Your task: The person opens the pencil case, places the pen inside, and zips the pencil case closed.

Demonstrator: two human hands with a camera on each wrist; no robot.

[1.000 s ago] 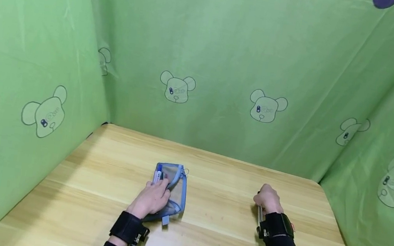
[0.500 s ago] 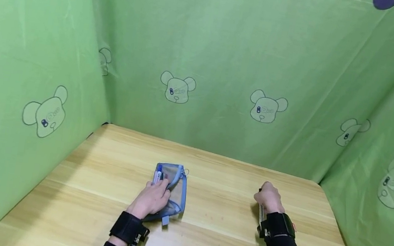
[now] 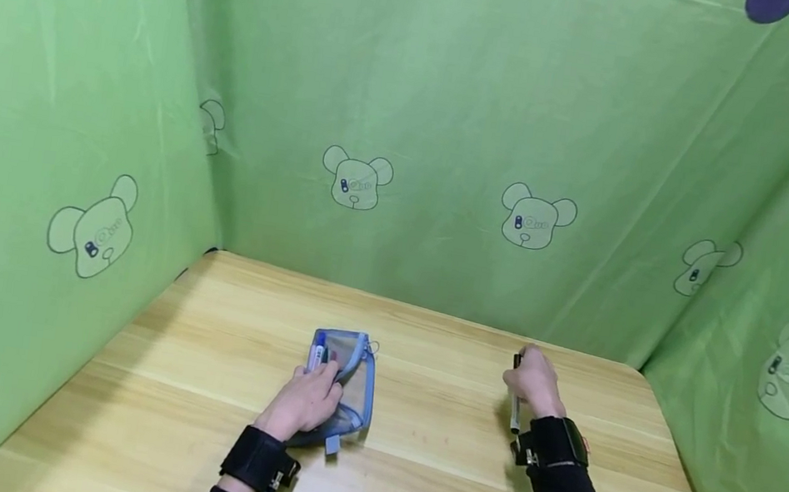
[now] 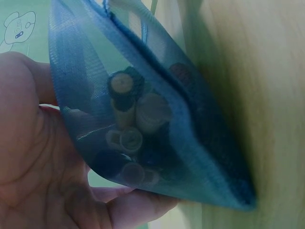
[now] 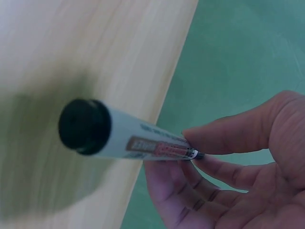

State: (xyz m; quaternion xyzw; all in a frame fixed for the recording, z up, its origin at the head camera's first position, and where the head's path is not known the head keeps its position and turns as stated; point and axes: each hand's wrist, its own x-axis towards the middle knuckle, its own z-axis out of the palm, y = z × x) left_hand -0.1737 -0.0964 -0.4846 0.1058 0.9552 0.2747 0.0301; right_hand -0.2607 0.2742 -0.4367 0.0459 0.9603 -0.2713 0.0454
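A blue mesh pencil case (image 3: 363, 389) lies on the table left of centre, its zipped top gaping. My left hand (image 3: 304, 401) grips its left side, with fingers and thumb round the mesh in the left wrist view. Several pens (image 4: 152, 112) show through the netting, and a blue-capped marker (image 3: 319, 349) stands out at the far end. Over on the right, my right hand (image 3: 534, 381) pinches a whiteboard marker (image 5: 128, 131) between thumb and fingers. That marker has a white printed barrel and black ends. It is held above the tabletop, casting a shadow there.
The light wood table (image 3: 421, 485) reaches back to a green curtain (image 3: 431, 251) with bear-head prints, which also closes in the left and right sides. A small fabric tab (image 3: 332, 444) sticks out from the pencil case's near edge.
My right hand has moved slightly away from me and left with the marker, which now shows more of its length. My left hand keeps its grip on the pencil case.
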